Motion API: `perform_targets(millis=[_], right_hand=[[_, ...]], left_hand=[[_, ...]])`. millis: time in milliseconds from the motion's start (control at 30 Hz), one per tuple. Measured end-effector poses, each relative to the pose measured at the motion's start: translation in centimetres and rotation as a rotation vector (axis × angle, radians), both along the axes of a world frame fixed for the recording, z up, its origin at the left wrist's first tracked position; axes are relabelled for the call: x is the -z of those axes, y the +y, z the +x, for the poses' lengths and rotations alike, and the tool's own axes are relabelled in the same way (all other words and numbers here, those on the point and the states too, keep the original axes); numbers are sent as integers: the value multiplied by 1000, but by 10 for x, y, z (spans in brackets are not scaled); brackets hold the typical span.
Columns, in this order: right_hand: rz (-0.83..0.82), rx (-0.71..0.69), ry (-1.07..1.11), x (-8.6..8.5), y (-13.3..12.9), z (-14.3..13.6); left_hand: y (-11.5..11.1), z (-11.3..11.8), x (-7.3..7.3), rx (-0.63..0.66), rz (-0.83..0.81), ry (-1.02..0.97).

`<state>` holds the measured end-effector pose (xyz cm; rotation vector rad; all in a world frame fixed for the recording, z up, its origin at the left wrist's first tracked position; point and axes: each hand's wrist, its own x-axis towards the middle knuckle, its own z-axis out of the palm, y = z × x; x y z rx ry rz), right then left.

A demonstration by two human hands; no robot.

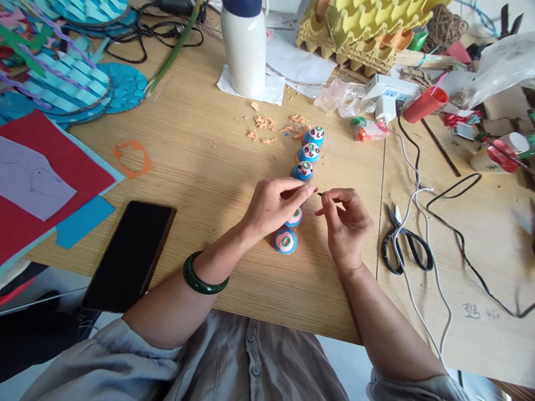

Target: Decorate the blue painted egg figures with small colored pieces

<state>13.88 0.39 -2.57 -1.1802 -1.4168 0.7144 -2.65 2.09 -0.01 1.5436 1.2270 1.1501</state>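
Several small blue domes run in a line down the middle of the table, each topped with pink and a green ring. The far ones, such as the blue dome with black pieces (311,151), also carry small black bits. The nearest blue dome (285,241) shows only pink and green on top. My left hand (278,206) is above the row, hiding part of it, its thumb and fingertips pressed together on something I cannot make out. Just right of it, my right hand (345,220) pinches a tiny dark piece (320,194) between thumb and forefinger.
A phone (130,253) lies at the left, near red paper (83,161). Black-handled scissors (401,245) and cables lie at the right. Farther back stand a white bottle (243,53), yellow egg trays (355,33) and a red cup (425,104). Orange scraps (264,122) lie behind the row.
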Motion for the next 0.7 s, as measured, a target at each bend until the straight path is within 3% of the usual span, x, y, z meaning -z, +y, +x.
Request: perform_targets(millis=[300, 533, 700], right_hand=[[-110, -36, 54, -2, 2, -2], [-201, -47, 117, 8, 8, 0], [-225, -61, 100, 11, 9, 0]], left_hand=[[2, -1, 6, 1, 18, 7], [21, -37, 2, 42, -21, 188], [28, -50, 3, 110, -73, 166]])
